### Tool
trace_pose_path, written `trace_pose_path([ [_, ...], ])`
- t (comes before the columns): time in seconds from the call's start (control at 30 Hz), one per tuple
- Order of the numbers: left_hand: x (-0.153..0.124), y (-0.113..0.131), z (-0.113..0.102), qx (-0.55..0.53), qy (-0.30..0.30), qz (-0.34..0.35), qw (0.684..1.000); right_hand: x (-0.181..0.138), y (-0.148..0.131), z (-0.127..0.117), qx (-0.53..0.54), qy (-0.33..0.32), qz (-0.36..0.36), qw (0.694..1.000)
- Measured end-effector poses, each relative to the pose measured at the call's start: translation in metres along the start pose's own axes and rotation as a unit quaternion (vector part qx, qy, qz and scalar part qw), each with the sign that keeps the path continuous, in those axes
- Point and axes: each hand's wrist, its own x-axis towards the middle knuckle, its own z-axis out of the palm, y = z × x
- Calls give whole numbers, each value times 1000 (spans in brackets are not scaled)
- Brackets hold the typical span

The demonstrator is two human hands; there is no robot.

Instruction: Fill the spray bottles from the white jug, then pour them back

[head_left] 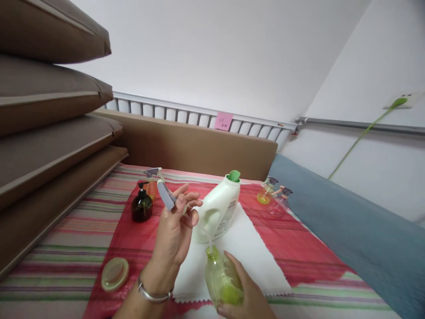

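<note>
My left hand (174, 228) pinches a grey spray-trigger head (166, 194), and its clear dip tube (206, 235) runs down into the neck of a small clear bottle of yellow-green liquid (222, 280). My right hand (247, 294) is wrapped round that bottle from below, low in the view. Just behind the two hands stands a large white detergent jug (219, 208) with a green spout, tilted slightly, on a white cloth (245, 252).
A dark brown pump bottle (141, 204) and a spray bottle (152, 179) stand at the left on a red mat (299, 248). Two small spray bottles (274, 195) lie at the right. A round greenish lid (114, 274) lies front left. Stacked brown cushions (49, 115) rise at the left.
</note>
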Motion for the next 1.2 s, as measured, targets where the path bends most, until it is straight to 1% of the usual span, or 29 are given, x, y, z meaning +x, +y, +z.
trace_pose_path([
  [0.07,0,0,0,-6,7,6,1000,1,2,-1,27,6,-5,1000],
  [0.2,3,2,-1,-21,12,3,1000,1,6,-3,53,9,-39,998],
  [0.33,4,-3,-4,-19,9,-16,1000,2,-7,-9,29,13,-48,998],
  [0.4,1,-11,-5,13,0,-42,999,3,-20,-13,8,22,-56,998],
  [0.5,-7,-29,-5,103,-18,-97,990,4,-38,-19,-4,39,-84,996],
  [0.57,-13,-40,-5,156,-29,-127,979,4,-45,-24,-7,48,-101,994],
  [0.63,-17,-48,-4,168,-35,-143,975,3,-48,-29,4,49,-104,993],
  [0.73,-20,-52,-3,124,-35,-154,980,2,-46,-33,80,57,-101,990],
  [0.83,-19,-51,-4,69,-31,-169,983,3,-42,-32,169,78,-97,978],
  [0.93,-18,-49,-5,40,-35,-174,983,7,-39,-25,255,88,-58,961],
  [1.07,-16,-44,-5,30,-40,-164,985,10,-38,-17,380,57,12,923],
  [1.13,-16,-42,-4,36,-35,-155,987,10,-39,-15,405,50,20,913],
  [1.2,-15,-42,-4,50,-30,-150,987,10,-40,-15,405,55,18,913],
])
